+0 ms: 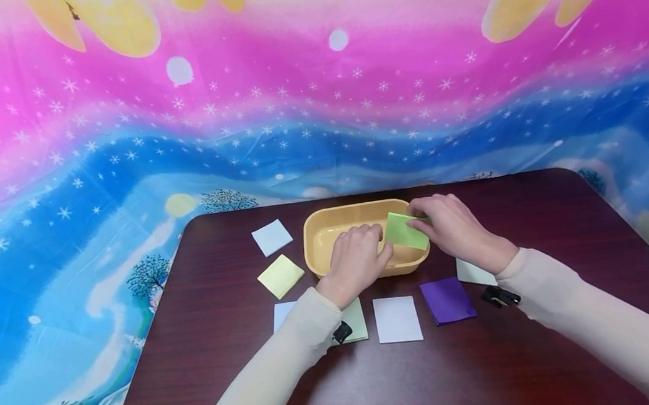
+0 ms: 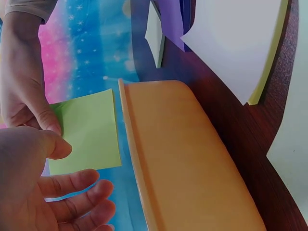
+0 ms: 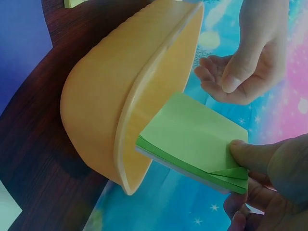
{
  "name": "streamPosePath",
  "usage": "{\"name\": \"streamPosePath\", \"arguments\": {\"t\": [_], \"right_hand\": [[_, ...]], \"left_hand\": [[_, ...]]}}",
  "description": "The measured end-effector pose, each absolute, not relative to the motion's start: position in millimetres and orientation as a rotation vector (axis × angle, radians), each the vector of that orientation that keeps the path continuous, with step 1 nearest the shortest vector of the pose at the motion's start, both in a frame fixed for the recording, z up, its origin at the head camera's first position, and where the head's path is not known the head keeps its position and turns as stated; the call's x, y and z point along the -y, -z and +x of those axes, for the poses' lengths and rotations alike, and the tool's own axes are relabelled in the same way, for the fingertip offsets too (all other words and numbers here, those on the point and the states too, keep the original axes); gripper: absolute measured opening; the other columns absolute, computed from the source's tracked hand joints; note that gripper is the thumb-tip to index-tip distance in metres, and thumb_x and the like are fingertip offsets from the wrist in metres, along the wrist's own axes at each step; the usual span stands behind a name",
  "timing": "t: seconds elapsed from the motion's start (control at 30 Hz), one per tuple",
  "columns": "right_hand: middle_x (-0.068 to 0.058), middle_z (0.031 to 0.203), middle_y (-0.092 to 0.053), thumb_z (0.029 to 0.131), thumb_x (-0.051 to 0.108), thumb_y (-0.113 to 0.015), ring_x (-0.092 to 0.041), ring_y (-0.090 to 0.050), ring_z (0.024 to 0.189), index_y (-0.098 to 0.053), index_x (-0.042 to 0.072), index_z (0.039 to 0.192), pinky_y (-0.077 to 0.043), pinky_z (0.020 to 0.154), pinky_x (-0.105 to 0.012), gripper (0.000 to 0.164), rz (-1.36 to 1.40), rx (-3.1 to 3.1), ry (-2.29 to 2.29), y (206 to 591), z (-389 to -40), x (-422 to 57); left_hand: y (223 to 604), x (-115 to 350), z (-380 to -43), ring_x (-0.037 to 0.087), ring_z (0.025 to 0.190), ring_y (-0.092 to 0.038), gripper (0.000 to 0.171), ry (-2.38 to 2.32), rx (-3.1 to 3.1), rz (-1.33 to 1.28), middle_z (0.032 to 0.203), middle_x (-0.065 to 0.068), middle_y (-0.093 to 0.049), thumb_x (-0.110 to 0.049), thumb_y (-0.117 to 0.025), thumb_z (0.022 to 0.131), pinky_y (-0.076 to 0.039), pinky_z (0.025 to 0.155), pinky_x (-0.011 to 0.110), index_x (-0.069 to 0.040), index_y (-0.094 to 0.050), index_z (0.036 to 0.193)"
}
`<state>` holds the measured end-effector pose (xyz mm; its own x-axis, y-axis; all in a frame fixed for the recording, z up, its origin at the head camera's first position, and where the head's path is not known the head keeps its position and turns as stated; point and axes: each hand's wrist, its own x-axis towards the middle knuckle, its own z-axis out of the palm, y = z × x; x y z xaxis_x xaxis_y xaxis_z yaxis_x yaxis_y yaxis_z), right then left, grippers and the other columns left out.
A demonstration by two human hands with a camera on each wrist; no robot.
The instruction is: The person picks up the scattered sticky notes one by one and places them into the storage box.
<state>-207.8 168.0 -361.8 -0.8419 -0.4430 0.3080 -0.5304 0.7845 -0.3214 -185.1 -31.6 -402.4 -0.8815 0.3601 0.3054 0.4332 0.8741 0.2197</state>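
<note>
My right hand (image 1: 453, 226) pinches a light-green pad of sticky notes (image 1: 406, 232) between thumb and fingers, over the right part of a yellow plastic basin (image 1: 353, 214). In the right wrist view the pad (image 3: 192, 130) is tilted, and a few sheets fan apart at one corner near the thumb. Over the basin's front side, my left hand (image 1: 355, 262) holds nothing. Its fingers are loosely bent, a short gap away from the pad, as the right wrist view shows. The left wrist view has the thumb (image 2: 57, 147) overlapping the pad's face.
Around the basin on the dark wooden table (image 1: 404, 379) lie a white pad (image 1: 272, 237), a pale-yellow pad (image 1: 281, 276), another white pad (image 1: 397, 320) and a purple pad (image 1: 449, 300). Pale pads lie partly under both forearms. A patterned cloth (image 1: 319, 121) hangs behind.
</note>
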Motion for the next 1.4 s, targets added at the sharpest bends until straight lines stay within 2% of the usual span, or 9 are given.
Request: {"name": "streamPosePath", "arguments": {"t": [0.4, 0.7, 0.97, 1.2, 1.27, 1.4], "right_hand": [[-0.006, 0.086, -0.076, 0.090, 0.011, -0.075, -0.023, -0.065, 0.076, -0.075, 0.007, 0.098, -0.045, 0.076, -0.043, 0.008, 0.750, 2.785, -0.619, 368, -215, -163], [-0.005, 0.087, -0.077, 0.090, 0.013, -0.075, -0.017, -0.059, 0.067, -0.075, 0.008, 0.098, -0.041, 0.071, -0.036, 0.010, 0.741, 2.803, -0.594, 374, -219, -162], [-0.007, 0.091, -0.078, 0.091, 0.014, -0.075, -0.018, -0.063, 0.069, -0.076, 0.006, 0.100, -0.044, 0.068, -0.036, 0.013, 0.738, 2.841, -0.570, 381, -221, -160], [-0.008, 0.092, -0.078, 0.091, 0.014, -0.075, -0.021, -0.068, 0.074, -0.076, 0.005, 0.100, -0.050, 0.074, -0.042, 0.012, 0.776, 2.835, -0.575, 388, -224, -155], [-0.008, 0.091, -0.078, 0.091, 0.014, -0.075, -0.019, -0.066, 0.070, -0.075, 0.006, 0.098, -0.050, 0.073, -0.042, 0.011, 0.792, 2.833, -0.576, 390, -225, -153], [-0.005, 0.087, -0.077, 0.091, 0.014, -0.075, -0.011, -0.056, 0.060, -0.074, 0.008, 0.092, -0.046, 0.066, -0.035, 0.006, 0.811, 2.846, -0.591, 394, -227, -149]], "left_hand": [[402, 38, -190, 0.017, 0.069, -0.064, 0.021, 0.433, 2.794, -0.571, 0.076, -0.002, -0.066, -0.033, -0.061, 0.097, -0.046, 0.057, 0.029, -0.014, -0.068, 0.090], [403, 40, -192, 0.019, 0.071, -0.066, 0.022, 0.442, 2.806, -0.535, 0.080, -0.001, -0.069, -0.034, -0.061, 0.097, -0.049, 0.059, 0.032, -0.014, -0.070, 0.093], [406, 42, -193, 0.017, 0.070, -0.065, 0.023, 0.437, 2.817, -0.520, 0.079, -0.001, -0.068, -0.034, -0.061, 0.098, -0.048, 0.058, 0.030, -0.014, -0.070, 0.093], [408, 43, -193, 0.019, 0.074, -0.068, 0.023, 0.410, 2.835, -0.520, 0.081, 0.000, -0.069, -0.034, -0.060, 0.098, -0.051, 0.063, 0.032, -0.013, -0.070, 0.095], [409, 43, -194, 0.020, 0.075, -0.068, 0.023, 0.400, 2.835, -0.520, 0.081, 0.000, -0.070, -0.034, -0.060, 0.098, -0.051, 0.064, 0.032, -0.014, -0.070, 0.094], [410, 43, -194, 0.020, 0.074, -0.069, 0.022, 0.389, 2.830, -0.514, 0.080, 0.000, -0.069, -0.033, -0.060, 0.098, -0.051, 0.063, 0.032, -0.014, -0.069, 0.092]]}}
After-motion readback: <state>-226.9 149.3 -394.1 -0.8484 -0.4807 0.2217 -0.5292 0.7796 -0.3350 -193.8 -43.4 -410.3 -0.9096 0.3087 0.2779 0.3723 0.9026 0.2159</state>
